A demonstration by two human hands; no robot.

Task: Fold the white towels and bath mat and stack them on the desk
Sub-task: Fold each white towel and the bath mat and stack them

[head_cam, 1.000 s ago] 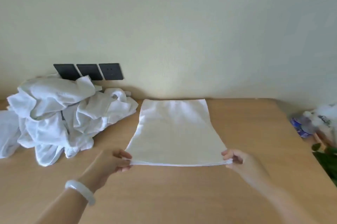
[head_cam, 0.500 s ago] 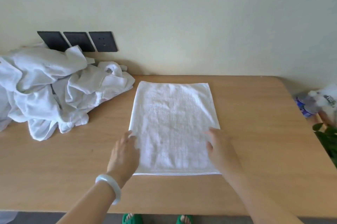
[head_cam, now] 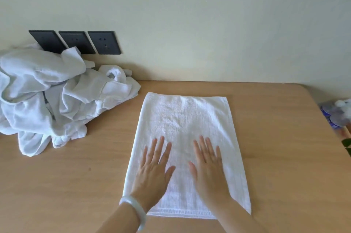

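A white towel, folded into a flat rectangle, lies on the wooden desk in front of me. My left hand rests palm down on its near left part, fingers spread, holding nothing. My right hand lies flat beside it on the near right part, fingers also apart. A crumpled pile of white towels sits at the desk's back left, apart from the folded towel.
Three dark wall sockets are mounted on the pale wall behind the pile. Past the desk's right edge are plastic bottles with blue labels and green plant leaves. The desk's rounded corner is at the back right.
My hands let go of the towel's near corners, laid it flat on the desk, then slid inward and forward over it, palms down.
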